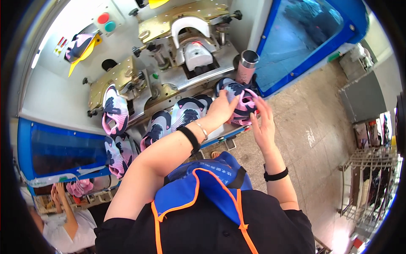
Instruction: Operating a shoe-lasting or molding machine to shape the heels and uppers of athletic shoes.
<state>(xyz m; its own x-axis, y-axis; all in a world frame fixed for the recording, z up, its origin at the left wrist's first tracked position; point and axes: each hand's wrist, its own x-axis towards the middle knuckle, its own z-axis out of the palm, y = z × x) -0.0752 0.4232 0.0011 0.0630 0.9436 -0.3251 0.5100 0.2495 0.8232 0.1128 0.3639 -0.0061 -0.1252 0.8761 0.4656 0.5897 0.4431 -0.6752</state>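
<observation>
Black shirt point(203, 233) at six o'clock, I'm seemingly positioning the shoe point(241, 92) towards two, left hand point(220, 111) touching, grip unclear, right hand point(264, 127) spread, probably needing to close next.

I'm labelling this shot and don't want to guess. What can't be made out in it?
All in the head view:
- Base of the pink tumbler: behind the shoe at the hands.
- Part of that shoe's side: covered by the left hand.
- Yellow piece: cut off by the top edge.
- Co-worker: cut off by the dark lens rim.
</observation>
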